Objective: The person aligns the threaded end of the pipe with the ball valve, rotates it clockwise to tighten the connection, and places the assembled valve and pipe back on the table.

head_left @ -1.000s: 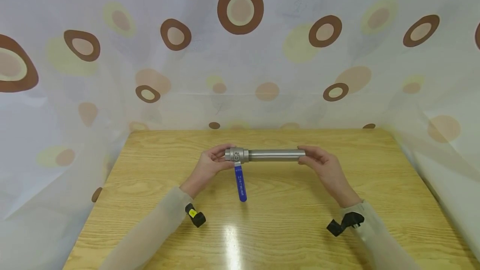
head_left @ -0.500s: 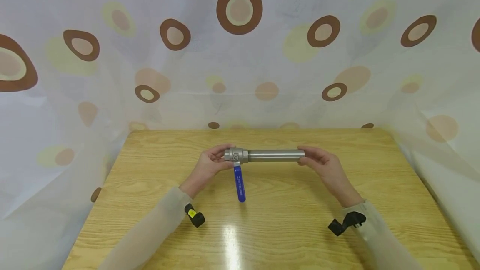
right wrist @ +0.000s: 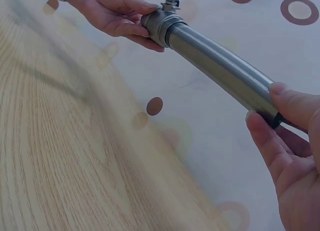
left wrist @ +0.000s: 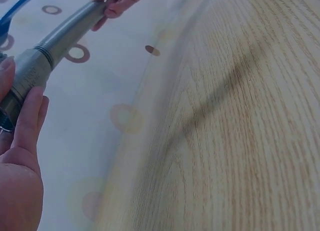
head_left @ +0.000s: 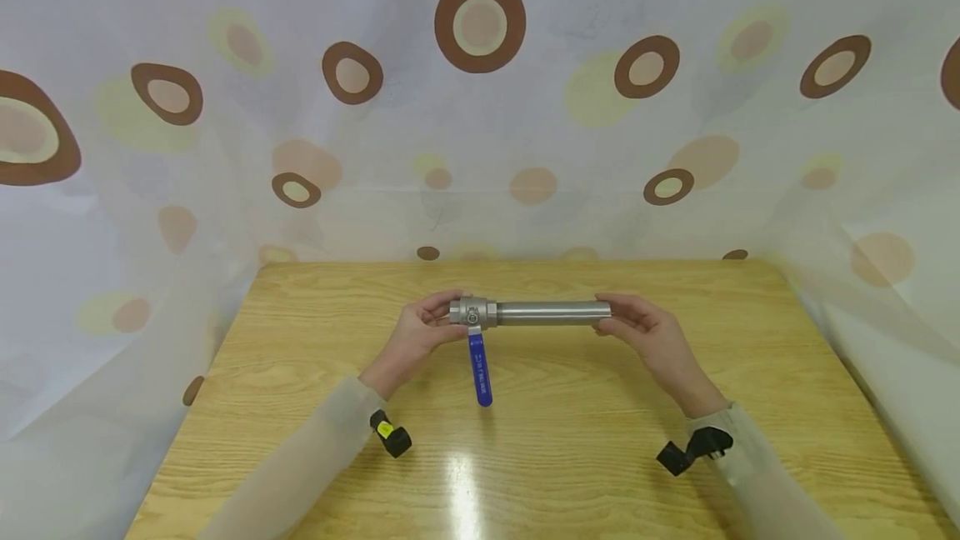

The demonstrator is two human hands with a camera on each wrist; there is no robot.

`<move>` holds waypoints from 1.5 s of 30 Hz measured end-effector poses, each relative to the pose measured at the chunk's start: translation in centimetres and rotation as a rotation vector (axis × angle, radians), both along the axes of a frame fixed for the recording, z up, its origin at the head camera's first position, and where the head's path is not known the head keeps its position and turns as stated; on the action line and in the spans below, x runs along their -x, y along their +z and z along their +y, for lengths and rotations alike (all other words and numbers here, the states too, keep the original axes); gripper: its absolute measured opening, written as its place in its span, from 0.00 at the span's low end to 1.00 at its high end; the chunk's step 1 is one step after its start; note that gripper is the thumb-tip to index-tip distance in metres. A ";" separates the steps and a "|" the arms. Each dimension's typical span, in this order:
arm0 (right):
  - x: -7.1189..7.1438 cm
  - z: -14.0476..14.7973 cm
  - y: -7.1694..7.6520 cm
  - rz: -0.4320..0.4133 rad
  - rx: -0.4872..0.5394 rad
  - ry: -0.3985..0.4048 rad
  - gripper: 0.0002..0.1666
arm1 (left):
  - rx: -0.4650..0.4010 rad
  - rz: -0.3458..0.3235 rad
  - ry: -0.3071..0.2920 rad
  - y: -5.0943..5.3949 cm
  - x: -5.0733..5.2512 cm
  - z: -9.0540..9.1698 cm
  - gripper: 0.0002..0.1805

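Observation:
A metal ball valve (head_left: 472, 312) with a blue lever handle (head_left: 481, 371) is joined to a straight steel pipe (head_left: 553, 312). My left hand (head_left: 417, 333) grips the valve body at the left end, thumb in front and fingers behind. At the other end, my right hand (head_left: 651, 340) pinches the pipe's tip between thumb and fingers. The lever points down toward me. Seen from the left wrist, threads show where the pipe (left wrist: 75, 28) enters the valve (left wrist: 31, 73). In the right wrist view the pipe (right wrist: 220, 66) hangs above the table, level between both hands.
A wooden table (head_left: 570, 457) lies below, with the pipe's shadow on it. White sheeting (head_left: 480, 123) with brown and yellow spots stands behind and along both sides. Each sleeve carries a black wrist mount, left (head_left: 391, 433) and right (head_left: 696, 449).
Almost nothing differs. The whole view has shifted by a few pixels, while both hands keep their hold on the valve and pipe.

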State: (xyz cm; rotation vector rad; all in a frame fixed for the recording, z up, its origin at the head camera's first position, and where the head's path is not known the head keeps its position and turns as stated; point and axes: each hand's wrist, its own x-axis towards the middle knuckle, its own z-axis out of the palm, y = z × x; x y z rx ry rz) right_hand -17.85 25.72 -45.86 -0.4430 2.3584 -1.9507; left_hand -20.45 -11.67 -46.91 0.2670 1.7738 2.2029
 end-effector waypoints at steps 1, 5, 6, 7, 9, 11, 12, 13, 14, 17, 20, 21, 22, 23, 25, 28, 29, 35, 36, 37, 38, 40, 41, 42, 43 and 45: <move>0.0 0.1 0.0 -0.002 0.009 0.009 0.26 | 0.001 0.002 0.001 0.0 0.0 0.0 0.33; 0.0 0.1 0.1 0.002 0.027 0.026 0.26 | -0.006 0.000 0.003 0.1 0.0 0.0 0.33; 0.0 0.1 0.1 0.007 0.025 0.023 0.26 | -0.007 0.000 0.002 0.2 -0.1 0.0 0.34; 0.0 0.1 0.1 0.009 0.011 0.013 0.25 | -0.007 -0.001 0.001 0.2 -0.1 0.1 0.34; 0.0 0.0 0.1 0.012 -0.024 -0.010 0.26 | -0.010 -0.002 0.000 0.4 -0.2 0.0 0.35; 0.0 0.0 0.2 0.013 -0.049 -0.027 0.27 | -0.012 -0.005 0.001 0.4 -0.2 0.1 0.35; 0.0 0.0 0.2 0.014 -0.057 -0.031 0.27 | -0.014 -0.004 0.001 0.4 -0.2 0.1 0.35; 0.0 0.0 0.3 0.016 -0.062 -0.029 0.27 | -0.016 -0.005 0.002 0.4 -0.2 0.1 0.35; 0.0 0.0 0.3 0.015 -0.060 -0.025 0.28 | -0.017 -0.002 0.002 0.4 -0.2 0.0 0.34; 0.0 -0.1 0.4 0.017 -0.048 -0.012 0.27 | -0.018 0.002 0.003 0.3 -0.1 0.0 0.34; -0.1 -0.1 0.4 0.020 -0.057 -0.018 0.25 | -0.015 0.007 0.004 0.2 -0.1 0.0 0.34; -0.1 -0.1 0.4 0.021 -0.065 -0.025 0.25 | -0.013 0.005 0.005 0.2 -0.1 0.0 0.34; -0.1 -0.1 0.4 0.023 -0.076 -0.033 0.25 | -0.012 0.005 0.006 0.2 -0.1 0.0 0.34; -0.1 -0.1 0.4 0.022 -0.088 -0.040 0.24 | -0.010 0.005 0.005 0.1 -0.1 0.0 0.34; -0.1 -0.2 0.4 0.024 -0.104 -0.046 0.25 | -0.008 0.004 0.005 0.1 -0.1 0.0 0.34; -0.1 -0.2 0.4 0.038 -0.091 -0.032 0.26 | -0.006 0.003 0.005 0.1 -0.1 0.0 0.34; -0.1 -0.2 0.4 0.043 -0.081 -0.023 0.26 | -0.005 0.002 0.006 0.1 -0.1 0.0 0.34; 0.0 -0.1 0.3 0.040 -0.049 -0.009 0.24 | -0.003 -0.004 0.010 0.1 -0.1 -0.1 0.35; 0.0 -0.1 0.3 0.035 -0.057 -0.014 0.24 | -0.002 -0.002 0.010 0.1 -0.2 -0.1 0.35; 0.0 -0.1 0.2 0.029 -0.064 -0.016 0.24 | -0.005 -0.001 0.011 0.1 -0.2 0.0 0.35; 0.0 -0.1 0.2 0.027 -0.071 -0.018 0.24 | -0.005 0.002 0.012 0.1 -0.2 0.0 0.35; 0.0 -0.1 0.2 0.032 -0.084 -0.018 0.25 | -0.010 0.007 0.012 0.0 -0.2 0.0 0.35; 0.0 0.0 0.2 0.036 -0.087 -0.011 0.26 | -0.012 0.010 0.011 0.0 -0.2 0.1 0.34; 0.0 0.0 0.3 0.042 -0.084 -0.004 0.26 | -0.015 0.014 0.010 0.0 -0.1 0.1 0.34; 0.1 0.0 0.3 0.045 -0.075 0.006 0.26 | -0.018 0.016 0.011 0.0 -0.1 0.1 0.34; 0.1 0.0 0.3 0.055 -0.063 0.014 0.26 | -0.022 0.023 0.011 0.0 -0.1 0.1 0.33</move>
